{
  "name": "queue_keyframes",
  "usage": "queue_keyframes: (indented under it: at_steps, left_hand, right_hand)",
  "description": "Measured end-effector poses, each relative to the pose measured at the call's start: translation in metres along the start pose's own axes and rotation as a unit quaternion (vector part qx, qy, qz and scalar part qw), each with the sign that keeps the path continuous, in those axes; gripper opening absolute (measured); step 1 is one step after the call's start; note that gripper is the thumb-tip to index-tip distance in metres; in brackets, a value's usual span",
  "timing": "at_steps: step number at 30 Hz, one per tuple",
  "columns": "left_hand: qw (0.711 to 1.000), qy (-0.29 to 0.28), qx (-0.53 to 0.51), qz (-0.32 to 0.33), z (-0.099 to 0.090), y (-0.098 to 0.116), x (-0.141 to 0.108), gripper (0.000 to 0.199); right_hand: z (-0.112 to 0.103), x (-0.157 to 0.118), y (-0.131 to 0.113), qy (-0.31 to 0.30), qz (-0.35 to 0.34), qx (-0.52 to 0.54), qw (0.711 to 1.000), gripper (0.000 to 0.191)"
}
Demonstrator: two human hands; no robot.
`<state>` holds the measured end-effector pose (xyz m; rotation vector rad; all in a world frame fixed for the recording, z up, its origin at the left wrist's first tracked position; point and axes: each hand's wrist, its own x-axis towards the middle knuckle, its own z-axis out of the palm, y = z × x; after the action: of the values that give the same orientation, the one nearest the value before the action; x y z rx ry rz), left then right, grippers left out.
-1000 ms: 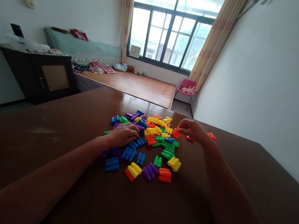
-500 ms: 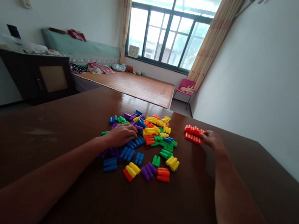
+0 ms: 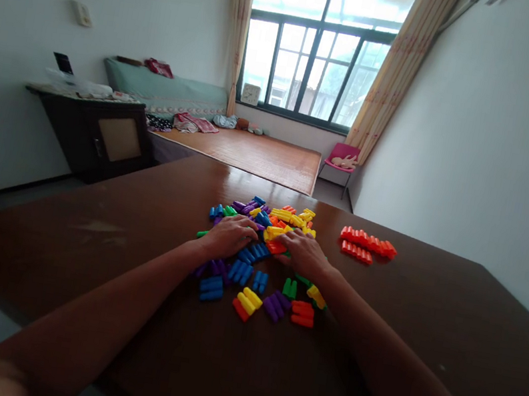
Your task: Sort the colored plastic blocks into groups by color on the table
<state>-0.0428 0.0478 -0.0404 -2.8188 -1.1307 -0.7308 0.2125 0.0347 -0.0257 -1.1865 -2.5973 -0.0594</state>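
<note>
Returning from the orange rows since the earlier frame, the right hand (image 3: 304,250) is now reaching into the pile of tubular plastic blocks (image 3: 258,251), which is lying on the brown table (image 3: 225,374). Its fingers are spreading downward over orange and yellow blocks at the pile's right side; whether they are gripping one cannot be told. On the opposite side, the left hand (image 3: 232,234) is resting palm down with fingers bent over the blocks, any grip being hidden. Along the near edge, a blue block (image 3: 211,288), a purple block (image 3: 277,305) and an orange block (image 3: 302,314) are lying apart from one another. Well to the right of the pile, a longer orange row (image 3: 368,242) is lying behind a shorter orange row (image 3: 357,252). Beyond the table, a bed (image 3: 256,153) is standing below the window (image 3: 311,70), with a pink chair (image 3: 337,151) standing beside it.
</note>
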Motion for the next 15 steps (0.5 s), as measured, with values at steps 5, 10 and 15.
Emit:
queue_keyframes:
  at_steps: [5, 10, 15]
  left_hand:
    - [0.997, 0.037, -0.061, 0.007, -0.001, 0.011, 0.003, 0.024]
    - [0.987, 0.068, -0.146, -0.025, -0.001, 0.021, 0.007, 0.022]
    - [0.983, 0.137, -0.105, -0.056, -0.007, 0.025, 0.008, 0.016]
  right_hand:
    - [-0.003, 0.003, 0.006, 0.025, 0.009, 0.198, 0.980, 0.022]
    - [0.004, 0.009, 0.005, 0.031, 0.034, 0.369, 0.928, 0.031]
    - [0.011, 0.012, -0.011, 0.089, 0.113, 0.476, 0.868, 0.041]
